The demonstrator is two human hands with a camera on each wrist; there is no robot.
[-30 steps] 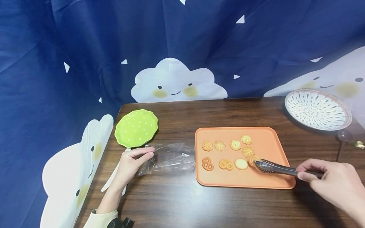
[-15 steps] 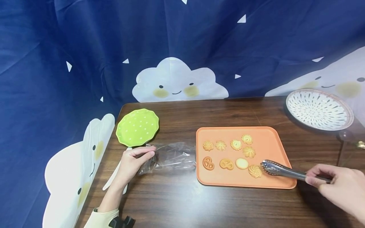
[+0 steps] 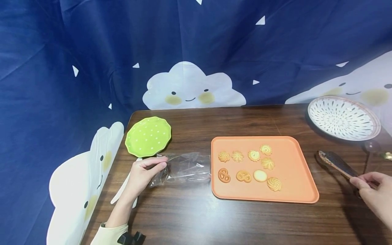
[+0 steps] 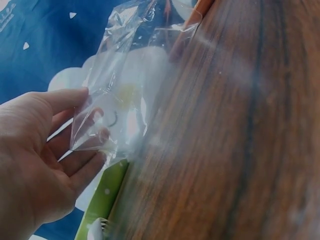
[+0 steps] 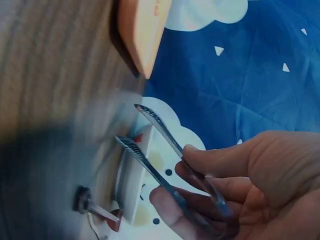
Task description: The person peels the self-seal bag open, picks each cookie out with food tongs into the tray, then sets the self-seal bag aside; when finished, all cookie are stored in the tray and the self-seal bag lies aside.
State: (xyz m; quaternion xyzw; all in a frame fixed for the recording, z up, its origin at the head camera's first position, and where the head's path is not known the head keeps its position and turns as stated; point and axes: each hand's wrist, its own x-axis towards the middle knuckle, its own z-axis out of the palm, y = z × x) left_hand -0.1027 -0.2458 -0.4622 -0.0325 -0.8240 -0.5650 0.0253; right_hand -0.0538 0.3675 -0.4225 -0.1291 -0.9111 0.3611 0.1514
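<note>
In the head view my left hand (image 3: 141,178) pinches the left end of a clear plastic bag (image 3: 190,168), which lies flat and looks empty. The left wrist view shows my thumb at the bag's edge, with the other fingers behind the film. At the right my right hand (image 3: 375,192) holds metal tongs (image 3: 338,165) by the handles, beyond the tray's right edge. Their tips stand apart with nothing between them in the right wrist view. Several cookies lie on the orange tray (image 3: 297,183), two of them pretzel-shaped; a swirled cookie (image 3: 274,184) is nearest the front right.
A green dotted plate (image 3: 148,136) stands at the back left. White utensil handles (image 3: 120,190) stick out under my left arm. At the back right is a white patterned dish (image 3: 343,117), with a small stemmed object (image 5: 95,205) near it. A blue cloud-print curtain (image 3: 196,41) hangs behind the table.
The tongs have let go of the swirled cookie, which stays on the tray. My right hand has moved right, taking the tongs off the tray. My left hand and the bag have barely moved.
</note>
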